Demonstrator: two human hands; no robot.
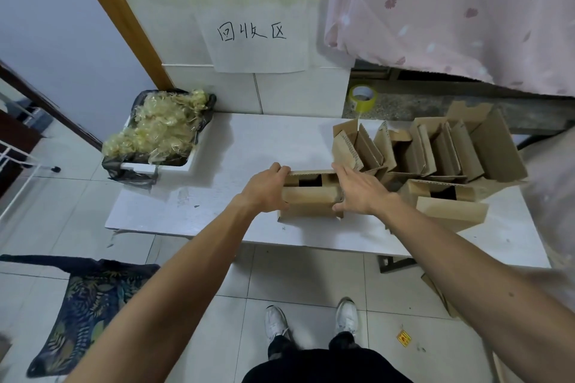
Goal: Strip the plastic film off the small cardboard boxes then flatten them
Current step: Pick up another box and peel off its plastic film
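Two bare hands bracket one small brown cardboard box point(309, 196) at the centre of the frame on the white table point(217, 196): the left hand point(267, 190) clamps its left end with fingers point(281, 169) hooked over the top edge, and the right hand point(357, 193) lies on its right end with fingers point(339, 169) loosely spread, a grip that seems meant to squeeze it flat. Stripped yellowish plastic film point(161, 127) fills the black-lined white tray point(186, 165) at centre left, while more open brown boxes point(435, 152) wait at centre right
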